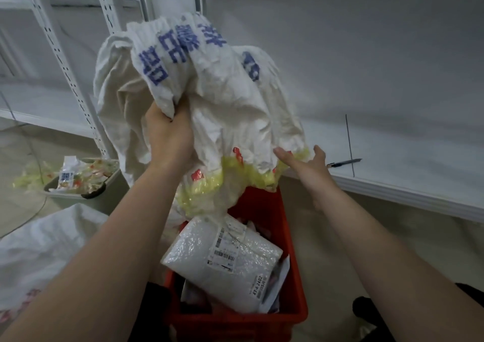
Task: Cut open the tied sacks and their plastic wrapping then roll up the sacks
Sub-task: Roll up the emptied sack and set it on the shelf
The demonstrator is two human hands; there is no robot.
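A white woven sack with blue printed characters hangs upside down above a red crate. My left hand grips a bunched fold of the sack near its middle. Yellow plastic wrapping with red marks trails from the sack's lower open end over the crate. My right hand is held open with fingers spread, touching the sack's lower right edge by the yellow plastic. A white bubble-wrapped parcel with labels lies in the crate below the sack's mouth.
A grey bin stuffed with yellow plastic scraps stands at the left. Another white sack lies on the floor at lower left. A knife or pen rests on the white shelf at the right. White shelf posts rise behind.
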